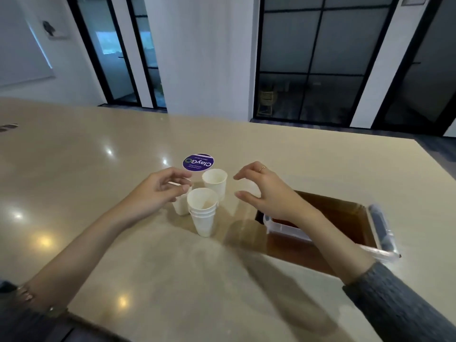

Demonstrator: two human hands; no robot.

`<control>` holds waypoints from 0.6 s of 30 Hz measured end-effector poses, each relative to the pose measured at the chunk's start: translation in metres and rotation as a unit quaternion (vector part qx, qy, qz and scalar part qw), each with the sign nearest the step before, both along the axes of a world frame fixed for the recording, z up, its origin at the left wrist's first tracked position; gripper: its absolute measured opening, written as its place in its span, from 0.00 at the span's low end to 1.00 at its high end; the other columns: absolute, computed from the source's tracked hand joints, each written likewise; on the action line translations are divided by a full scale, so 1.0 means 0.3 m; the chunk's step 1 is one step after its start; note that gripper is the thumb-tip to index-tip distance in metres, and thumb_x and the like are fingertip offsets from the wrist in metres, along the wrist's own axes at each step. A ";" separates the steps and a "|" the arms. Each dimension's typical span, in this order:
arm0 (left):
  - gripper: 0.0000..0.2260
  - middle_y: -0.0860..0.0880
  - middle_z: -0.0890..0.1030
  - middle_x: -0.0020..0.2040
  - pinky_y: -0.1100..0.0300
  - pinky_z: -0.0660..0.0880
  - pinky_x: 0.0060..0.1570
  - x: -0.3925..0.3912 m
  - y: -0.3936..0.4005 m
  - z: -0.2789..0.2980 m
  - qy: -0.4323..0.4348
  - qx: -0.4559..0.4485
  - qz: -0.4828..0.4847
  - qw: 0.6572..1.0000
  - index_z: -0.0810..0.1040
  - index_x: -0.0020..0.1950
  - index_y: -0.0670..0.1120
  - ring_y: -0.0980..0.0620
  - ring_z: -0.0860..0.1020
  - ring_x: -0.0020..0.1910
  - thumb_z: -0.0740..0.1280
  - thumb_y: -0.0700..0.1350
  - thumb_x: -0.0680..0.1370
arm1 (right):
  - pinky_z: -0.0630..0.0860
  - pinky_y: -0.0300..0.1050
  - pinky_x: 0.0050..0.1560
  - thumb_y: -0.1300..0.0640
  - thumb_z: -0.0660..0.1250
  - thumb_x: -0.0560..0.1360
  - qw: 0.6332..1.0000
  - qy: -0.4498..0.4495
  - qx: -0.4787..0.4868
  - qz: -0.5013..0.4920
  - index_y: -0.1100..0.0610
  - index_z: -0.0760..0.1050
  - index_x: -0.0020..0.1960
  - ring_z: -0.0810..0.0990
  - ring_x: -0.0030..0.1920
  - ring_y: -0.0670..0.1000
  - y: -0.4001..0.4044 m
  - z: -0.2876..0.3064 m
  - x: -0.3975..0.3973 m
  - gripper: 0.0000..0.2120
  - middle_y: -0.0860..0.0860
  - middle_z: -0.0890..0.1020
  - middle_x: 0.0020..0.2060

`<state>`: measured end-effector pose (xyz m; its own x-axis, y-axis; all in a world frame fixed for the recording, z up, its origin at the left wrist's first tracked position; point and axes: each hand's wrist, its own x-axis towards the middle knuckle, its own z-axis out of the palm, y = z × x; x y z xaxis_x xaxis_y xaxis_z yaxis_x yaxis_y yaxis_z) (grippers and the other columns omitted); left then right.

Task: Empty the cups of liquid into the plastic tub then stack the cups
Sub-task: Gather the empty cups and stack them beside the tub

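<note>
1. Left grip (160,187) is curled over a cup (181,206), fingertips at its rim; whether it truly holds the cup cannot be told, as the hand hides the rim
2. Right grip (261,191) hangs wide apart, thumb and fingers spread in a loose arc, holding nothing; it sits just right of a lone cup (215,183) without touching it
3. Between the two hands, nearer the person, stands a stack (202,213) of white cups, upright, beside the left-hand cup
4. Behind the right wrist lies the tub (380,233), clear plastic with brown liquid inside, well right of the cups
5. Beyond the cups a round purple sticker (198,162) lies flat on the table (98,169)
6. Beige and glossy, the table shows spots of reflected ceiling light
7. Further back stand a white pillar (204,53) and dark glass partitions (313,58) in black frames; a grey sleeve (399,302) covers the right forearm
</note>
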<state>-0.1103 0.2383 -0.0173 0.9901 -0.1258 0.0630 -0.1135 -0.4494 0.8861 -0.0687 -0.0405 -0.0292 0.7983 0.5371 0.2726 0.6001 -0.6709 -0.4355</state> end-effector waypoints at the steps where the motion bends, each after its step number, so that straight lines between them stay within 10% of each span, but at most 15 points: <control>1: 0.12 0.50 0.82 0.56 0.62 0.75 0.49 0.020 0.031 -0.020 -0.002 0.004 0.013 1.000 0.79 0.60 0.51 0.55 0.81 0.53 0.70 0.44 0.77 | 0.65 0.35 0.62 0.48 0.65 0.78 1.000 0.000 -0.002 0.008 0.52 0.74 0.66 0.71 0.61 0.46 0.039 -0.017 0.010 0.18 0.49 0.71 0.62; 10: 0.12 0.51 0.76 0.56 0.50 0.72 0.57 0.230 0.173 -0.261 -0.107 0.332 0.033 0.937 0.78 0.58 0.48 0.47 0.75 0.58 0.69 0.41 0.75 | 0.74 0.46 0.51 0.50 0.65 0.78 0.999 0.024 -0.014 -0.020 0.54 0.78 0.54 0.78 0.52 0.53 0.235 -0.135 0.045 0.10 0.51 0.75 0.55; 18: 0.17 0.49 0.82 0.50 0.51 0.73 0.48 0.271 0.187 -0.340 -0.188 0.412 0.065 0.889 0.80 0.56 0.47 0.42 0.79 0.49 0.63 0.58 0.77 | 0.82 0.50 0.39 0.59 0.67 0.72 0.978 0.172 -0.005 -0.116 0.59 0.70 0.55 0.84 0.31 0.55 0.305 -0.109 0.128 0.13 0.57 0.82 0.41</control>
<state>-0.0291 0.2944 -0.1193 0.9279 -0.1685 0.3325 -0.2317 -0.9594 0.1605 -0.0302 0.0511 -0.0620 0.9428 0.3312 -0.0386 0.2495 -0.7776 -0.5772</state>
